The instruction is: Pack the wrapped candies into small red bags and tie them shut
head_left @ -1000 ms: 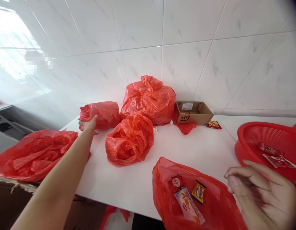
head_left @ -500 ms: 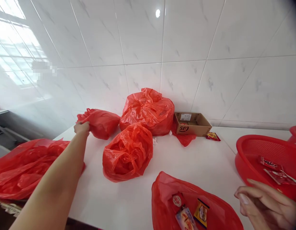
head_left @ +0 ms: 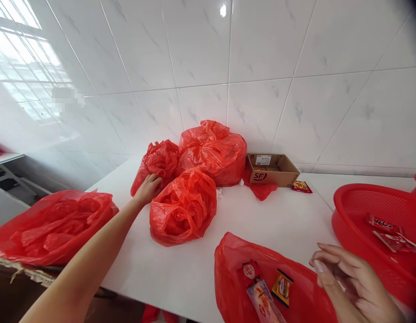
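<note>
My left hand (head_left: 149, 188) reaches to the back left, its fingers closed on the near side of a bunched red plastic bag (head_left: 160, 158). My right hand (head_left: 351, 280) hovers at the lower right with fingers loosely curled, thumb apart from them and nothing visible between. Beside it lies an opened red plastic bag (head_left: 228, 269) holding a round-logo red packet (head_left: 251, 272), a long pale snack packet (head_left: 264, 299) and a yellow-and-black packet (head_left: 282, 287). Just right of my left hand stands another crumpled red bag (head_left: 184, 211).
A large full red bag (head_left: 214, 154) rests against the tiled wall, with an open cardboard box (head_left: 275, 177) and a small red-yellow packet (head_left: 301, 186) to its right. A red basket (head_left: 349, 215) with packets stands at right. Another red bag (head_left: 56, 229) sits at left.
My left hand has moved right and slightly down with the back-left bag, which now stands bunched against the large bag. My right hand has shifted left, towards the opened bag.
</note>
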Motion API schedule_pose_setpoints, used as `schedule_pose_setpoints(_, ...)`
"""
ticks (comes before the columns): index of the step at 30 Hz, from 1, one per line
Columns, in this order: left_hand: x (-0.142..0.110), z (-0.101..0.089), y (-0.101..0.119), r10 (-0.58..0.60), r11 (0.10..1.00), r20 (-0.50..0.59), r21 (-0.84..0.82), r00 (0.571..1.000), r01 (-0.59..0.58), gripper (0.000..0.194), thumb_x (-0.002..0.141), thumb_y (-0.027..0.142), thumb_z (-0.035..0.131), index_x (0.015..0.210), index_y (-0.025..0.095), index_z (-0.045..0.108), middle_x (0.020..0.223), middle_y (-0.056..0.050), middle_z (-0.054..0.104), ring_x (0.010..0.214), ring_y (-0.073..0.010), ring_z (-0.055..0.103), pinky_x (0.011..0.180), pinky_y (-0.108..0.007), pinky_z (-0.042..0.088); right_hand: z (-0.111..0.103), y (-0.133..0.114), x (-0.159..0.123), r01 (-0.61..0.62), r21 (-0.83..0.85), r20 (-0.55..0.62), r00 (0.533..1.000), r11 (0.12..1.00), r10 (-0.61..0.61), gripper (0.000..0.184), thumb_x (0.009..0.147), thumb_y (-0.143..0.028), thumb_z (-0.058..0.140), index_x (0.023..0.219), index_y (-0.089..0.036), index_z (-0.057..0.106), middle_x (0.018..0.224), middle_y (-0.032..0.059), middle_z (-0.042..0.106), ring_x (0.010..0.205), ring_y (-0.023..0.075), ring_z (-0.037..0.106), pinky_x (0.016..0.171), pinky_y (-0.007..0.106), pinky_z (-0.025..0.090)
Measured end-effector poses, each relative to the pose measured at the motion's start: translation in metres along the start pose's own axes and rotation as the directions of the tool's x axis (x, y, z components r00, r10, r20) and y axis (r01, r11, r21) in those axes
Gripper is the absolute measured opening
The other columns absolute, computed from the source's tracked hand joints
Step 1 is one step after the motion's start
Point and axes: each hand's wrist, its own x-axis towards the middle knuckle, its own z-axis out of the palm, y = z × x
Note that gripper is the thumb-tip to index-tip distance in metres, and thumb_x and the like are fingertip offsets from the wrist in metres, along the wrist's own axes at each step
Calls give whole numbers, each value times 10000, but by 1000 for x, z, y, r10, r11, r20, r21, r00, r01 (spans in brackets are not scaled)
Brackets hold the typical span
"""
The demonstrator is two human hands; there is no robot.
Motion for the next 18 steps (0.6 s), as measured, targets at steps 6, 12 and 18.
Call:
schedule_pose_setpoints(6, -1, -7, -12, 17, 997, -12, 69, 1000, -16, 316, 902, 347, 610, 1155, 158, 607, 1202, -99, 609, 1054, -240, 606, 893, -466, 513, -6, -4, -1, 21, -10, 45, 999, 1000, -21, 342, 811, -462, 666, 1074, -246, 627, 1011, 88, 699, 815, 218, 693, 592, 252, 603)
schedule_pose_setpoints(12, -18, -20, 13, -40, 999, -141, -27, 989, 36, 370, 901, 362, 605, 1210, 159, 584, 1252, -108, 589, 1165, -274, 560, 971, -517, 464, -14, -21, 1, 174, -47, 94, 981, 984, -169, 207, 886, -349, 617, 1058, -235, 627, 880, 46, 682, 743, 151, 654, 645, 224, 570)
schedule_pose_setpoints(18, -11, -64, 36, -271, 952, -420, -249, 866, 178, 511, 939, 249, 432, 1326, -25, 243, 1307, -250, 481, 1139, -282, 547, 876, -510, 516, -23, -41, 0, 292, -32, 203, 938, 956, -280, 100, 924, -212, 576, 1004, -244, 626, 836, 1, 660, 710, 114, 613, 654, 214, 521)
